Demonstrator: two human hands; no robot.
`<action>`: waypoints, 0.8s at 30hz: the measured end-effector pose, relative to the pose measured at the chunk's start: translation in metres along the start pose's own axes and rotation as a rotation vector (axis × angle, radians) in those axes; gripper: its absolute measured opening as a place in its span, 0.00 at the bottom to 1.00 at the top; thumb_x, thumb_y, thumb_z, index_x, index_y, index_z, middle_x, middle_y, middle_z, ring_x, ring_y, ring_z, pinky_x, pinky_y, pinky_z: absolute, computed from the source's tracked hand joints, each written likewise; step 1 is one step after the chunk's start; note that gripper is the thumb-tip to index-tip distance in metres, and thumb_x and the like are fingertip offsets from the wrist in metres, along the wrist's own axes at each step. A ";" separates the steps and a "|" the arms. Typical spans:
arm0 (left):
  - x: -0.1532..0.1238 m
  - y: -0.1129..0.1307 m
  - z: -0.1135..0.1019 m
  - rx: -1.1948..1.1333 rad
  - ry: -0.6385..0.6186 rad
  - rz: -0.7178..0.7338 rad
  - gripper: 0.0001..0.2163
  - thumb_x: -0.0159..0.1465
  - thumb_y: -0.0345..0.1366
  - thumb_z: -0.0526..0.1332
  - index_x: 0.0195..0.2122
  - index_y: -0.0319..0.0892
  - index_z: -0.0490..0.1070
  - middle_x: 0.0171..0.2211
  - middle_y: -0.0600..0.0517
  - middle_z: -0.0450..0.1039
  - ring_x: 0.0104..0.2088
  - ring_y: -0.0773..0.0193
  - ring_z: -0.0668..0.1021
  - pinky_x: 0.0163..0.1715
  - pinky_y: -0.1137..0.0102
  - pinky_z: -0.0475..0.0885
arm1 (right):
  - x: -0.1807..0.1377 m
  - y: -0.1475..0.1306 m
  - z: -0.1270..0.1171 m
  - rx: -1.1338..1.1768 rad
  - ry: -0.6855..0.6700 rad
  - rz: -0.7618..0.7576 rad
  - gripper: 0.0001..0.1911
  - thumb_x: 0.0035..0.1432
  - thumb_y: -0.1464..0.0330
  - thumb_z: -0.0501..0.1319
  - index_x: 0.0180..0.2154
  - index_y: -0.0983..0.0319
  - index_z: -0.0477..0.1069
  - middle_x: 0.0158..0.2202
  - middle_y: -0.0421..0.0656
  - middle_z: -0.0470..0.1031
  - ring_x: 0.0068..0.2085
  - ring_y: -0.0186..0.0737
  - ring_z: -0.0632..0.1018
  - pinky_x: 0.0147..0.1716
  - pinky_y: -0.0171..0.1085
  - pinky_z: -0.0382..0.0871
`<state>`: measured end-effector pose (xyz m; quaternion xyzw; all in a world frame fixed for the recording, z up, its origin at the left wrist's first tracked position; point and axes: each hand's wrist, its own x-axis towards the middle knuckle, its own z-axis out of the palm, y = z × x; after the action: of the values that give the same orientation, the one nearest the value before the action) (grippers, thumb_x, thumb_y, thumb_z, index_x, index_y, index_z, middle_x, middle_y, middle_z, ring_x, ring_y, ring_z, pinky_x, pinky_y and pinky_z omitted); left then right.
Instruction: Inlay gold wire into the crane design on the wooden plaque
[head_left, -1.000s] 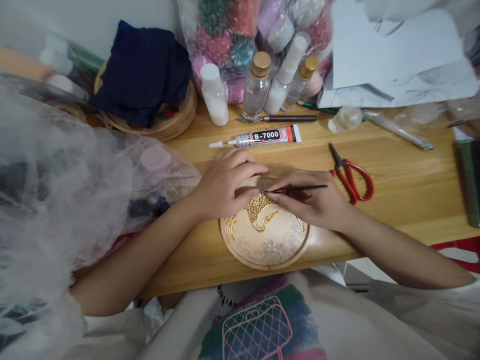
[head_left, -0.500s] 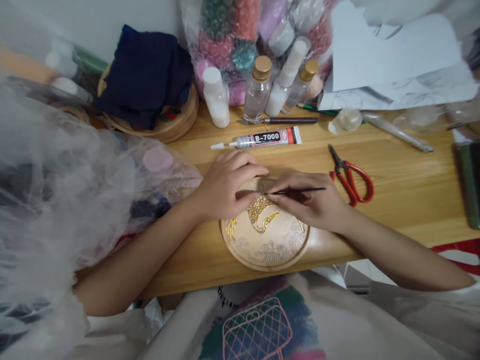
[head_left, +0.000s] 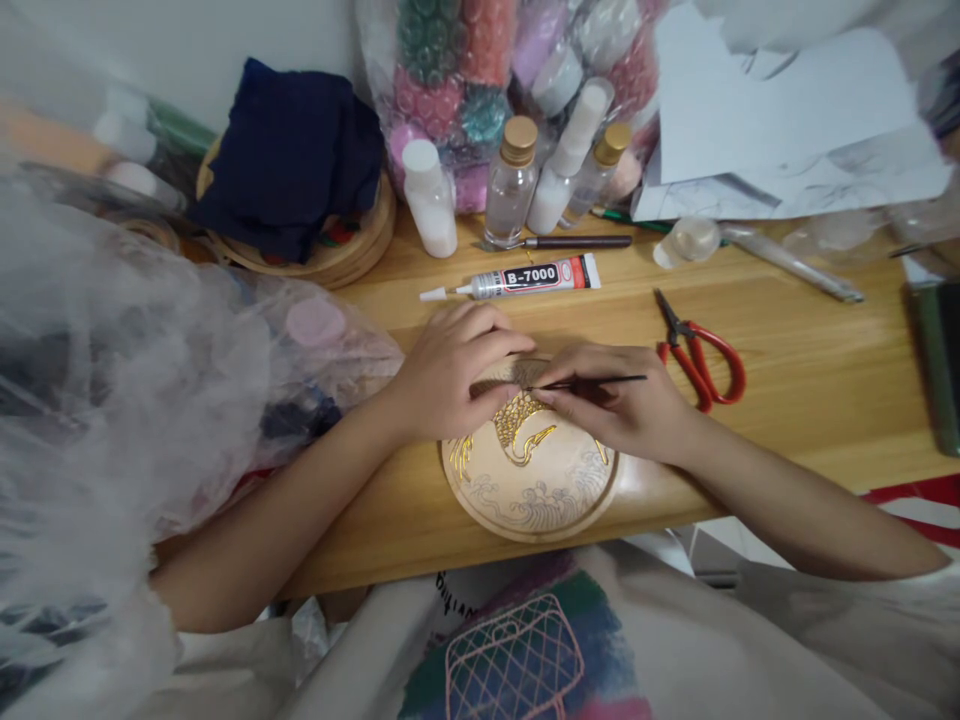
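A round wooden board [head_left: 555,478] lies at the table's front edge. Gold wire outlines a bird shape [head_left: 517,425] on it, and grey drawn waves run along its lower part. Over its upper left rests my left hand [head_left: 461,375], open, the index finger stretched across the top and the thumb tip beside the gold lines. My right hand [head_left: 619,400] pinches a thin dark stick-like tool [head_left: 611,380], whose left end meets the board close to my left thumb. That tip is too small to make out, and both hands hide parts of the board.
Behind the board lie a B-7000 glue tube [head_left: 529,277] and a dark-handled tool [head_left: 581,242]. Red-handled pliers [head_left: 701,355] are to the right. Several bottles [head_left: 512,190] line the back. Plastic wrapping [head_left: 187,370] crowds the left, near a basket with dark blue cloth [head_left: 292,150].
Both hands and the board stay almost in place. The view has shifted very slightly; nothing is taken up or let go.
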<state>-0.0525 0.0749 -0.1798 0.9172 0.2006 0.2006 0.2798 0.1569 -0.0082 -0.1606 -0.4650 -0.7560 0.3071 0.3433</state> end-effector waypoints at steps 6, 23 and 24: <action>0.000 0.001 0.000 0.003 -0.008 -0.013 0.13 0.65 0.38 0.61 0.49 0.41 0.71 0.46 0.47 0.72 0.47 0.55 0.73 0.47 0.59 0.66 | 0.001 0.000 0.000 0.003 0.001 -0.009 0.02 0.60 0.73 0.64 0.36 0.64 0.75 0.31 0.43 0.81 0.31 0.33 0.79 0.29 0.31 0.72; 0.001 0.002 0.000 -0.002 -0.011 -0.009 0.13 0.65 0.38 0.61 0.49 0.39 0.72 0.45 0.46 0.72 0.46 0.54 0.73 0.46 0.59 0.66 | 0.001 -0.001 -0.001 0.009 -0.015 0.024 0.02 0.60 0.75 0.64 0.36 0.63 0.75 0.34 0.44 0.82 0.35 0.35 0.81 0.34 0.33 0.75; 0.001 0.002 0.000 -0.003 -0.007 -0.004 0.13 0.65 0.37 0.61 0.49 0.39 0.72 0.45 0.46 0.72 0.46 0.54 0.73 0.46 0.59 0.66 | 0.001 -0.001 -0.001 0.008 -0.015 0.020 0.03 0.60 0.75 0.64 0.36 0.64 0.75 0.34 0.44 0.82 0.36 0.35 0.81 0.35 0.33 0.75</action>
<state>-0.0512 0.0739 -0.1785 0.9169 0.2013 0.1973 0.2825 0.1571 -0.0076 -0.1593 -0.4690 -0.7527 0.3169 0.3363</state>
